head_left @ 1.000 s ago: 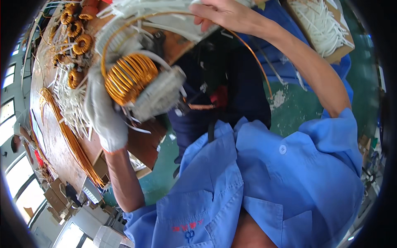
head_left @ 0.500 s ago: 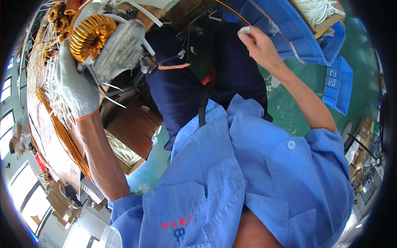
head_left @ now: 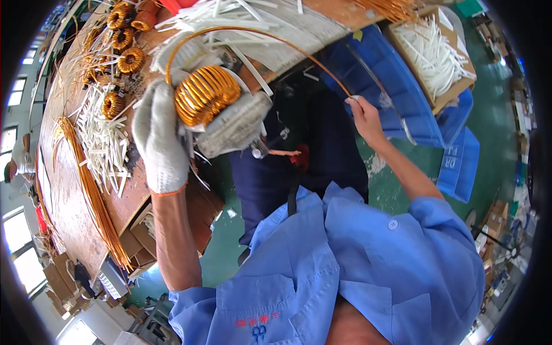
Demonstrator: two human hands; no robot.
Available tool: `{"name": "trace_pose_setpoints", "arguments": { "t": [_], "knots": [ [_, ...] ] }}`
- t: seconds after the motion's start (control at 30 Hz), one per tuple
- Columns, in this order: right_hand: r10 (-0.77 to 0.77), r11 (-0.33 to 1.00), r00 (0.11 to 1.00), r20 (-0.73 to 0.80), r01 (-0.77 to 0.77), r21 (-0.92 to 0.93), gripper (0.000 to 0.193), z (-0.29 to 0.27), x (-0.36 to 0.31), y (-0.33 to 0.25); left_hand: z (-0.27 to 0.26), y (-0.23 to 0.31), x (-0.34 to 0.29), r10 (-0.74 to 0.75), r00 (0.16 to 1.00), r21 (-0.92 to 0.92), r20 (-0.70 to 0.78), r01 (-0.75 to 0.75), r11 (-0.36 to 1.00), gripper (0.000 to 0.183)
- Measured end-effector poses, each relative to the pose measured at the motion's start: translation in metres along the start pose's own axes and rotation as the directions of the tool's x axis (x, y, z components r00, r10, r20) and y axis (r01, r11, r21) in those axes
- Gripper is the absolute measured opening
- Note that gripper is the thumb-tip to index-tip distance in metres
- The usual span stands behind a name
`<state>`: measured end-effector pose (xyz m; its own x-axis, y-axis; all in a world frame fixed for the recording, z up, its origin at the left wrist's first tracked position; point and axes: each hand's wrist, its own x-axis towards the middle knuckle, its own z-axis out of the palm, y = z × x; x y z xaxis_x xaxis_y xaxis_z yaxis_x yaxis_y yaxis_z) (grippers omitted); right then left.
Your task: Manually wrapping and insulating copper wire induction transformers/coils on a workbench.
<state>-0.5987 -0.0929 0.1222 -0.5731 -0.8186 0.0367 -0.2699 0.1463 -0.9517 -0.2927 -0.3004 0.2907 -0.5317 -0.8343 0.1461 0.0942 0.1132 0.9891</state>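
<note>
A ring-shaped coil [head_left: 207, 95] wound with shiny copper wire sits against a worn grey-white holder [head_left: 237, 125] at the table's near edge. My left hand [head_left: 164, 135], in a white knit glove, grips the coil at its left side; some of its fingertips are hidden. From the coil's left side, a loose length of copper wire [head_left: 230, 28] arches over the top and down to the right. Its far end is pinched between the bare fingers of my right hand [head_left: 368, 122], out beside the blue bins. Below the holder, a short copper-coloured piece [head_left: 286, 153] sticks out from a metal fitting.
Several finished copper coils [head_left: 131, 60] lie on the table at the upper left. White sleeve pieces [head_left: 103, 141] and a bundle of long copper wires [head_left: 92, 192] are nearer. At right, a carton of white tubes [head_left: 431, 57] stands by a blue bin [head_left: 374, 75].
The view has shifted, so the coil and table appear lower and further right. The wire now shows as a wide arch between coil and right hand. Both hands keep their grips.
</note>
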Motion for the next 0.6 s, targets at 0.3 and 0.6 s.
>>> {"name": "trace_pose_setpoints", "arguments": {
  "t": [0.3, 0.6],
  "knots": [
    [-0.285, 0.880, 0.957, 0.055, 0.238, 0.411, 0.033, 0.124, 0.196, -0.274, 0.005, -0.012, -0.004, 0.147, 0.987, -0.088, -0.069, -0.153, 0.984, 0.032],
    [-0.380, 0.914, 0.769, 0.514, 0.229, 0.334, 0.037, 0.231, 0.265, -0.295, 0.018, -0.013, -0.005, 0.161, 0.979, -0.212, -0.123, -0.184, 0.960, 0.031]
  ]
}}
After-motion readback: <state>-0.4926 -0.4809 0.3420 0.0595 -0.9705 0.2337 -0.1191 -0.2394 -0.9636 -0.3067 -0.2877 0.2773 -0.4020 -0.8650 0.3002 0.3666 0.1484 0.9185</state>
